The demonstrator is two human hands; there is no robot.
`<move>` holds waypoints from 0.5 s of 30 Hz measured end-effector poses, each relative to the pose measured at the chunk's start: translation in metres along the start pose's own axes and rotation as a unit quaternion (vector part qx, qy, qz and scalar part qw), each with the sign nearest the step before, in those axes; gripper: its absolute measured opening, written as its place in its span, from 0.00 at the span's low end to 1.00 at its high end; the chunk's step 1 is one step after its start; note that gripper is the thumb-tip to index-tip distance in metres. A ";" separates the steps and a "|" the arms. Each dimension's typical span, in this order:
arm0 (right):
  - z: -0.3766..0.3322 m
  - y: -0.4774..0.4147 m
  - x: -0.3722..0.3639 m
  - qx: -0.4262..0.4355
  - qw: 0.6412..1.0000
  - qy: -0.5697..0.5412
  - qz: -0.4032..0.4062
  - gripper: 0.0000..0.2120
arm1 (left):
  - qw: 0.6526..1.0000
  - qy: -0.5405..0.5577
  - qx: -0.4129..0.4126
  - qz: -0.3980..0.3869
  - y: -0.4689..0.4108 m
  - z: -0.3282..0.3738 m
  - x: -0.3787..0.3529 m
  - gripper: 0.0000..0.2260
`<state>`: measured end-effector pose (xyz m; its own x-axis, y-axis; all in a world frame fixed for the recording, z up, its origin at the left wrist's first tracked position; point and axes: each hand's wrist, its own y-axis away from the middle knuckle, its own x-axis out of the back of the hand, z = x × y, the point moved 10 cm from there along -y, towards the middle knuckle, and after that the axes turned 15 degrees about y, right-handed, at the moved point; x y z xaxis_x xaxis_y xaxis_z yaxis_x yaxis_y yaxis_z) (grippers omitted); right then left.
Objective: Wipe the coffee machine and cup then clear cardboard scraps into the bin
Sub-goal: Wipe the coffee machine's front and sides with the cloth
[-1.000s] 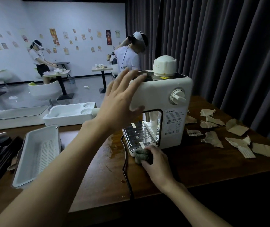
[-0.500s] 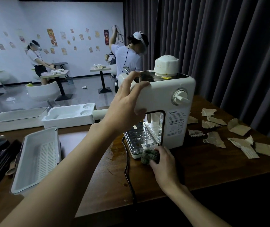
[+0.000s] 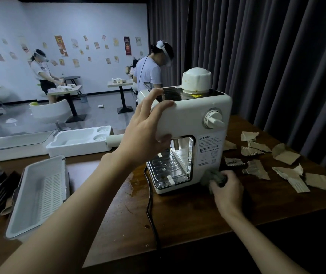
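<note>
While the right hand is bunched tight around a grey cloth, pressing it against the lower right corner of the coffee machine, the left hand clamps the top left edge. Further right, well apart from the left hand, the cardboard scraps lie scattered, so the right hand's nearer.

On my feed both arms show bare from the near edge of the view to the fingertips. The left forearm is long and slim, narrowing at the wrist into the left hand. The right forearm is equally bare, ending in the slender-fingered right hand.
</note>
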<state>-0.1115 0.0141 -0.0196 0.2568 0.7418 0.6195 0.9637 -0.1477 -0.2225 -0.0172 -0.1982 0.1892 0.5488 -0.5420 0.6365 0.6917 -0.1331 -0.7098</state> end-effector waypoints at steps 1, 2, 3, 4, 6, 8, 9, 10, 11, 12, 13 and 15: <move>0.007 -0.005 0.004 -0.018 1.000 -0.011 0.009 0.19 | 1.000 0.001 0.001 0.000 0.000 0.000 0.000 0.34; 0.011 -0.008 0.006 -0.026 0.999 -0.021 0.013 0.20 | 1.000 0.002 0.003 0.000 0.000 0.000 0.000 0.34; 0.012 -0.009 0.007 -0.024 0.999 -0.029 0.014 0.20 | 1.000 0.003 0.005 0.000 -0.001 0.000 -0.001 0.34; 0.011 -0.009 0.006 -0.014 0.999 -0.029 0.014 0.18 | 1.000 0.002 0.008 0.000 -0.001 -0.001 -0.001 0.34; 0.007 -0.004 0.002 0.002 1.000 -0.016 0.010 0.15 | 1.000 0.004 0.012 0.002 -0.002 -0.002 -0.002 0.35; 0.002 0.003 -0.002 0.005 1.000 -0.022 0.008 0.15 | 1.000 0.008 0.012 0.003 -0.002 -0.002 -0.003 0.35; -0.001 0.006 -0.004 0.007 1.000 -0.029 0.008 0.16 | 1.000 0.008 0.012 0.002 -0.002 -0.001 -0.003 0.35; -0.004 0.009 -0.005 0.011 0.999 -0.031 0.009 0.17 | 1.000 0.008 0.011 0.001 -0.002 -0.001 -0.003 0.35; -0.005 0.012 -0.005 0.015 0.999 -0.029 0.010 0.18 | 1.000 0.009 0.011 0.001 -0.002 -0.001 -0.003 0.35; -0.006 0.014 -0.006 0.020 0.999 -0.026 0.010 0.18 | 1.000 0.009 0.012 0.002 -0.002 -0.001 -0.003 0.35; -0.006 0.014 -0.006 0.023 0.999 -0.024 0.010 0.17 | 1.000 0.010 0.013 0.003 -0.002 -0.002 -0.003 0.35; -0.004 0.014 -0.006 0.027 0.999 -0.020 0.007 0.15 | 1.000 0.011 0.014 0.004 -0.002 -0.002 -0.003 0.35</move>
<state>-0.0996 0.0049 -0.0229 0.2661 0.7658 0.5855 0.9543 -0.1236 -0.2721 -0.0213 -0.1980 0.1883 0.5437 -0.5612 0.6240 0.7004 -0.1061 -0.7058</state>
